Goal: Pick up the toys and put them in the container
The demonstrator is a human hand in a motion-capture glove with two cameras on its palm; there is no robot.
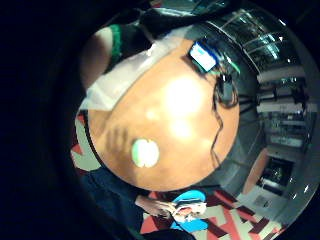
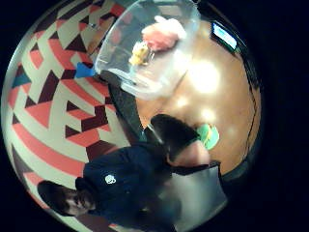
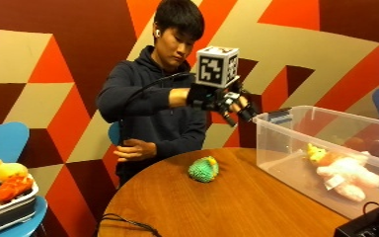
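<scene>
Your round wooden bench (image 3: 242,207) carries a clear plastic container (image 3: 288,148) at its far side, thin-walled and rigid, probably light enough to shift if you knock the rim. Inside it lie a pink plush toy (image 3: 348,177) and a smaller yellow toy (image 3: 316,152), touching each other on the floor of the tub.

The toy left for you is the green plush toy (image 3: 204,169), sitting on the open bench well apart from the container. It looks soft, light and squashy, so it should not slip or break; take it around its rounded body from above.

Your gloved right hand (image 3: 232,106) hangs in the air near the container's rim and holds nothing, but you cannot tell from these views how its fingers are set. Your bare hand (image 3: 135,149) rests near your waist.

More toys sit in a tray (image 3: 9,210) on a blue chair; their shapes are hard to make out.
</scene>
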